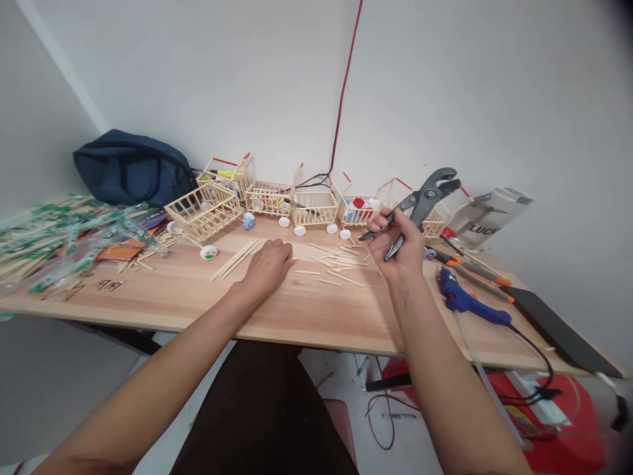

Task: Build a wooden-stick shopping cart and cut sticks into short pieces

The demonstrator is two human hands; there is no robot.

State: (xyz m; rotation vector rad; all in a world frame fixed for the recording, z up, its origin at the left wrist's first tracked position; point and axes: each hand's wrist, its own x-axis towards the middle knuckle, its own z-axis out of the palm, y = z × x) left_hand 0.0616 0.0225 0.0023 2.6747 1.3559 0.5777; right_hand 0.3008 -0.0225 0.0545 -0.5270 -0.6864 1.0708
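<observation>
My right hand point(403, 247) is raised over the table, wrapped round the handles of dark grey slip-joint pliers point(420, 206). Their jaws point up and to the right. My left hand point(270, 269) rests on the wooden tabletop with its fingers curled; whatever they may hold is hidden. Just left of it lie a few long thin wooden sticks point(236, 260). Between my hands, short cut stick pieces point(341, 258) are scattered. Behind them stand several small shopping carts made of sticks, including a tilted one point(208, 210) with white wheels and another point(314, 210) in the middle.
A blue hot glue gun point(462, 298) and orange-handled tools point(484, 280) lie on the right, beside a flat black slab point(558, 330). Wrapped sticks point(54, 241) pile up at left before a dark blue bag point(133, 168). A printed box point(494, 218) leans at the wall.
</observation>
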